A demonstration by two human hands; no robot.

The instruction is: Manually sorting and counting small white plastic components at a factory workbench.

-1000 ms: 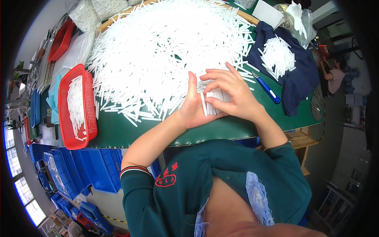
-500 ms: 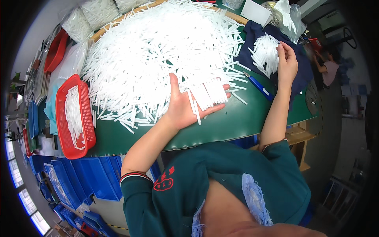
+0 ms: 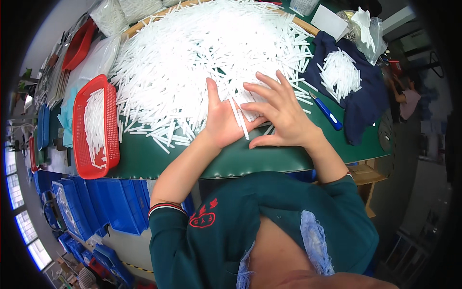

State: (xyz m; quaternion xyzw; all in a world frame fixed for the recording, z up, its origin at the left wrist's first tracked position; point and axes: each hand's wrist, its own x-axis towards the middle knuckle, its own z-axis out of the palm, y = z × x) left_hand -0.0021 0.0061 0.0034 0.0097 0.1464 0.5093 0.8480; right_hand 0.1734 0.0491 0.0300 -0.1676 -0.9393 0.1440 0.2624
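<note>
My left hand (image 3: 220, 120) is held palm up over the near edge of the large heap, its thumb stretched out. A few thin white plastic sticks (image 3: 240, 119) lie across its palm and fingers. My right hand (image 3: 291, 120) has come over the left fingertips with its own fingers spread apart, and nothing shows in its grasp. It hides most of the left fingers and part of the sticks on them. Beyond both hands spreads the big heap of loose white sticks (image 3: 187, 62). A smaller pile of them (image 3: 340, 74) rests on a dark blue cloth (image 3: 362, 115) at the right.
A red plastic basket (image 3: 112, 135) holding more white sticks stands at the left on the green tabletop (image 3: 192, 167). A blue utility knife (image 3: 329, 114) lies right of my hands. Full plastic bags (image 3: 108, 17) sit at the back left. Another person (image 3: 408, 101) is far right.
My right hand has left the small pile on the cloth and moved left to my left hand, its fingers now spread. The left hand still carries sticks on its palm.
</note>
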